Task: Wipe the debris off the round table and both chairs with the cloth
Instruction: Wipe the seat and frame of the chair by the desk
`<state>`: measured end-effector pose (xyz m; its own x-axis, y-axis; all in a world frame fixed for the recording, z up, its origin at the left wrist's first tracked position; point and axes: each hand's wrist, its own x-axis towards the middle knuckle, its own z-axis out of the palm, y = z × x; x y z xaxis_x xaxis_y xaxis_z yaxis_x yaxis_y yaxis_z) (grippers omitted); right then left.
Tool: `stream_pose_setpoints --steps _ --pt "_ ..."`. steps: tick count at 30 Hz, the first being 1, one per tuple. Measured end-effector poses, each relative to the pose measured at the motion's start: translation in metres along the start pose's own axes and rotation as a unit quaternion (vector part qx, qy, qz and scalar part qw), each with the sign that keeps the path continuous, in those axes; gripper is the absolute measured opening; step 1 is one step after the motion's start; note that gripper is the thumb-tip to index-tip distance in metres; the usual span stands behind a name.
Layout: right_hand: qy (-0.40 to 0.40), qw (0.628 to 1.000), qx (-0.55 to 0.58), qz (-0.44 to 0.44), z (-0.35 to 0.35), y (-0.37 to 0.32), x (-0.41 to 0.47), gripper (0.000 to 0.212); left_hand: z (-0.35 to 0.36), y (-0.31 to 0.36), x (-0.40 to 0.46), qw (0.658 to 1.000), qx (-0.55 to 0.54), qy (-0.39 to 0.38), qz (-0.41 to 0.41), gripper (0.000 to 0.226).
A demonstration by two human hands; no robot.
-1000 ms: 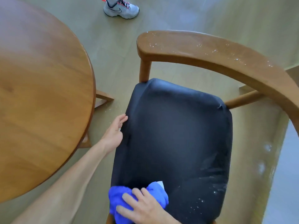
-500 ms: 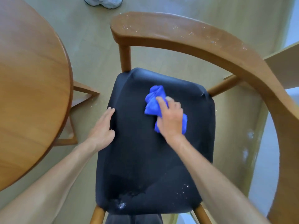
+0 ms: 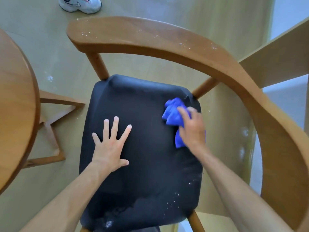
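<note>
Blue cloth [image 3: 173, 114], gripped by the right hand [image 3: 192, 129], had been swept to the seat's [image 3: 147, 164] far right corner. The left hand [image 3: 109, 146] was moved inward and pressed flat, fingers spread. Crumbs [image 3: 173, 200] remained near the front edge.

A swoosh logo marks the white sneaker [image 3: 80, 5]; no readable text.

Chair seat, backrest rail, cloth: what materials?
Chair seat: black, matte, likely leather or vinyl over padding; corners puckered. Backrest rail: wood, satin finish, grain visible, flecked with white debris. Cloth: blue, soft, bunched folds, probably microfibre.
</note>
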<state>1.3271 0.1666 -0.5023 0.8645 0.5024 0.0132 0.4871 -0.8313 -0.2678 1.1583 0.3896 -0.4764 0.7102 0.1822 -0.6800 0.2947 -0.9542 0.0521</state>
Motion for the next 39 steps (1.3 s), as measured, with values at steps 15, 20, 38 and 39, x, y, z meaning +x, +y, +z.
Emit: stream_pose_setpoints --steps 15,20,38,39 --pt "-0.059 0.994 0.044 -0.084 0.042 -0.154 0.03 0.055 0.003 0.0 0.005 1.0 0.004 -0.006 -0.012 0.123" --pt "0.005 0.99 -0.032 -0.136 0.018 -0.032 0.029 0.062 0.005 -0.003 0.001 1.0 -0.022 0.003 -0.013 0.128" --pt "-0.263 0.935 -0.071 -0.228 -0.031 -0.018 -0.167 0.065 0.012 -0.018 -0.032 0.998 -0.045 0.014 0.033 0.111" --pt "-0.235 0.956 -0.078 -0.158 -0.035 -0.006 -0.147 0.065 0.019 -0.021 -0.042 0.998 -0.051 0.011 0.027 0.112"
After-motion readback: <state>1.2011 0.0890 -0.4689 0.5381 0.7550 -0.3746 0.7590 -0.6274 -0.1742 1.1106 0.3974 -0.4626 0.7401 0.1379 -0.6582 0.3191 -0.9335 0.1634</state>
